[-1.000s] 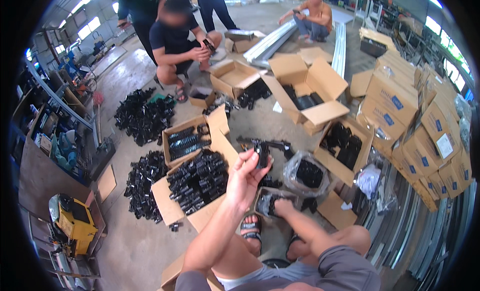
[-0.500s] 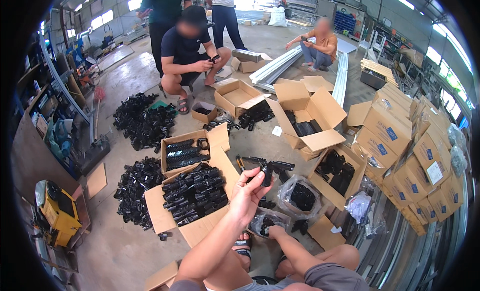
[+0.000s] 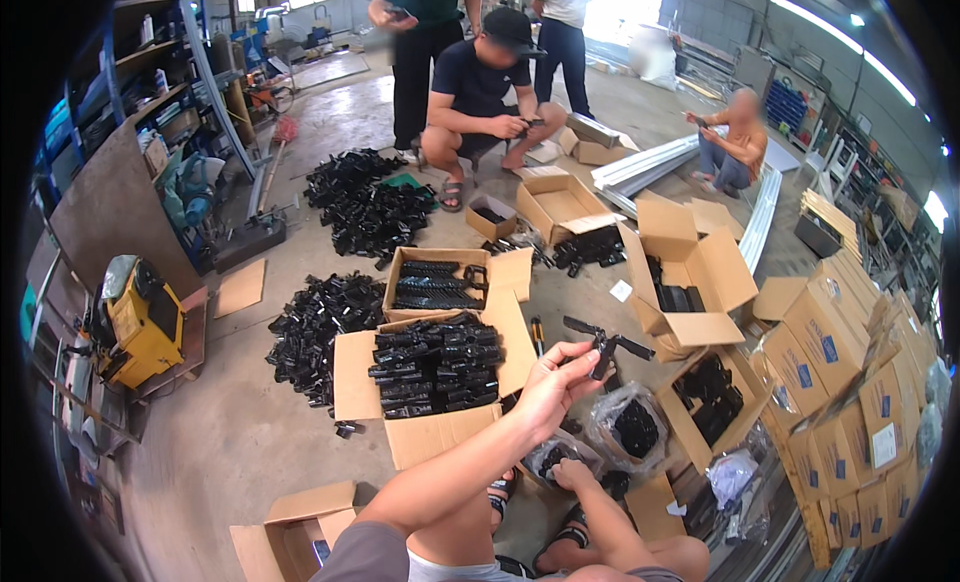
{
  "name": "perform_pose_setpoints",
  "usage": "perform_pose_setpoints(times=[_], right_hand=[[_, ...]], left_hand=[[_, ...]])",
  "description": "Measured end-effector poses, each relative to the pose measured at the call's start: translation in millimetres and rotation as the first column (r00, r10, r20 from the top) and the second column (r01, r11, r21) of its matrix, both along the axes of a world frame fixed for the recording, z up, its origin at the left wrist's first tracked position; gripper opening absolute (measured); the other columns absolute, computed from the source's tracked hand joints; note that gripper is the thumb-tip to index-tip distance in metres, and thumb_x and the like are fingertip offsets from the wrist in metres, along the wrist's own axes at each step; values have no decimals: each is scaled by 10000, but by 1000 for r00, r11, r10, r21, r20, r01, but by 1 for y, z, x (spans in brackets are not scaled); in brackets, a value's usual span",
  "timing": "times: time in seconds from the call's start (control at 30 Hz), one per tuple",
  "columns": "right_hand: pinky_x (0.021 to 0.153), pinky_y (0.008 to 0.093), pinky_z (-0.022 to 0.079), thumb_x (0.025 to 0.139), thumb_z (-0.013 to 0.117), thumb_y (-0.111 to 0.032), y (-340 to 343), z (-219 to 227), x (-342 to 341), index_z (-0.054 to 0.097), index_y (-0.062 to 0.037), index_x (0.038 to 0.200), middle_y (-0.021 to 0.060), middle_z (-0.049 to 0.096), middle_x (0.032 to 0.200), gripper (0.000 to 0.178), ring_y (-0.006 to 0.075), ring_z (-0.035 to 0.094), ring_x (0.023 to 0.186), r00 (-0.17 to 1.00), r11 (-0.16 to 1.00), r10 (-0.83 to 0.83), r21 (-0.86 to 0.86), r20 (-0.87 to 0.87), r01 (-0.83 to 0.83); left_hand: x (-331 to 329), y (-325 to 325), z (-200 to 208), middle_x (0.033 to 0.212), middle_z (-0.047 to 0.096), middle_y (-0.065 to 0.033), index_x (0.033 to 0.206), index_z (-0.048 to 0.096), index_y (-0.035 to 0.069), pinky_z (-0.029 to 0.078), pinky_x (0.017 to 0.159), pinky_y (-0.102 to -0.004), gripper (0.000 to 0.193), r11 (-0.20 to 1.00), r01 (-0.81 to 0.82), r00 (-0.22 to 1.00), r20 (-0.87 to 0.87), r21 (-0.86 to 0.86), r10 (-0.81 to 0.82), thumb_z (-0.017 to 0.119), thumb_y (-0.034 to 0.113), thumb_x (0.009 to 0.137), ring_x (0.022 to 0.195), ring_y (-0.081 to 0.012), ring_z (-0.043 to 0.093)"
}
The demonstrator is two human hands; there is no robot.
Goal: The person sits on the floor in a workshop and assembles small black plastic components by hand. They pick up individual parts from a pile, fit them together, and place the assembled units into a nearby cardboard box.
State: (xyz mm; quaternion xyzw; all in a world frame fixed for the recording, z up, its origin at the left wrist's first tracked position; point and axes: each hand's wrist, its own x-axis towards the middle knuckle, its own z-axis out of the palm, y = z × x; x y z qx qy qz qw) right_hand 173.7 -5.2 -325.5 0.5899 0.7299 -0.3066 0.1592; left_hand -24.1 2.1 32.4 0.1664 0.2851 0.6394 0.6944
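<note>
My left hand [image 3: 562, 387] is raised over the middle of the floor, its thumb and fingers pinching a black bracket-like part with arms [image 3: 632, 348]. Lower down, my right hand [image 3: 573, 473] reaches into a plastic-lined box [image 3: 588, 452] of small black pieces; its fingertips are hidden there. Just beyond sits a clear plastic bag [image 3: 655, 444] full of black pieces. Left of my left hand, an open carton [image 3: 360, 377] is heaped with black parts. Behind it, another carton [image 3: 405, 258] holds black parts in rows.
Two piles of black parts, a far one [image 3: 365, 207] and a nearer one [image 3: 318, 332], lie on the left. Open cartons [image 3: 725, 272] stand ahead and right, near stacked closed boxes [image 3: 830, 372]. A co-worker [image 3: 485, 92] sits ahead, handling something small; others stand behind or squat at right.
The view has swung left, so the scene sits further right. My left hand still holds the black part, now turned with its arms spread. My right hand stays at the plastic-lined box.
</note>
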Motion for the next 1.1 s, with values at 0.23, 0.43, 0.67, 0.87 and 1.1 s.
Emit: perform_pose_setpoints(times=[0.23,0.43,0.67,0.87,1.1], right_hand=[[692,340,537,882,652,-89,72,200,-8,655,-32,982,120,719,861,115,196,689,769,760,960,83,257,-644,114],[777,276,564,929,644,-24,51,345,2,584,47,1101,132,711,1019,196,162,690,865,143,906,-212,-139,-967,400],[794,219,522,908,694,-23,-3,363,-6,674,52,1100,86,701,1045,206,88,643,894,-1,811,-168,-139,-986,569],[828,220,537,914,681,10,0,359,-7,685,58,1094,96,719,1029,187,104,669,924,-195,757,-105,-205,-975,621],[834,223,537,903,703,-3,-2,356,-10,693,43,1103,96,724,1033,206,100,671,926,-223,737,-117,-235,-968,634]], left_hand=[[-5,4,-11,1088,695,-81,1101,624,83,578,877,-295,170,999,-42,999,-9,-33,42,674,89,938,993,-207,701],[11,3,-15,1103,690,-82,1134,602,83,576,889,-308,202,998,2,1000,-1,-69,-2,667,106,944,1007,-218,697],[34,-12,-14,1143,679,-65,1150,613,102,587,906,-340,196,999,50,998,26,0,-50,640,104,956,1038,-202,678],[53,-18,-9,1092,704,-70,1145,593,99,573,901,-311,218,999,38,999,-21,2,-38,667,76,941,980,-140,681],[59,-21,-11,1071,712,-63,1119,602,96,563,836,-274,217,999,-35,995,-88,27,37,682,39,926,958,-114,678]])
